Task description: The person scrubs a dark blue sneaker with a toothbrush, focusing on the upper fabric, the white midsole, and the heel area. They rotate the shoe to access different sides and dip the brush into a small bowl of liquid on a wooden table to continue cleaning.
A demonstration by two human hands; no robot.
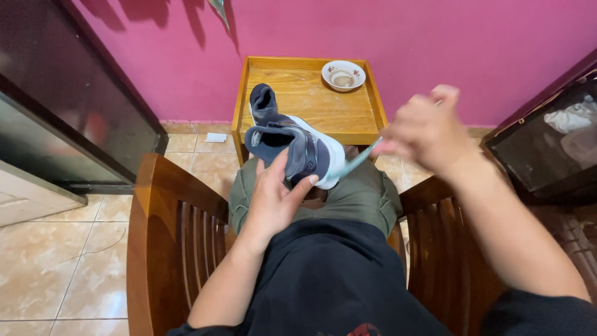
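Navy and grey with a white sole, the sneaker (298, 149) lies tilted on the person's lap, just in front of the wooden bench (311, 102), its opening turned up toward the camera and its sole facing right. A second dark shoe (263, 102) sits behind it, resting on the near-left part of the bench top.

The left hand (273, 196) reaches up from below the sneaker and grips it, fingers spread along the heel and side, the thumb pressing against the upper. The right hand (426, 127) is raised to the right of the sneaker and is blurred; its fingers are curled closed around the end of a slim teal-handled brush (359, 158), seemingly a toothbrush, whose other end meets the white sole. The blur hides how tightly the fingers close.

On the far right corner of the bench stands a small white saucer (343, 74) with a floral rim and a brownish residue inside. The bench has a raised lip around its top and stands against a pink wall (435, 37).

Nearer the camera than the sneaker are olive trousers (360, 196) and a black shirt (336, 274). Wooden chair arms (177, 230) with slatted sides flank the lap on either side. Left of the bench, beige floor tiles (56, 249) spread out below a dark glass-fronted cabinet (68, 106).
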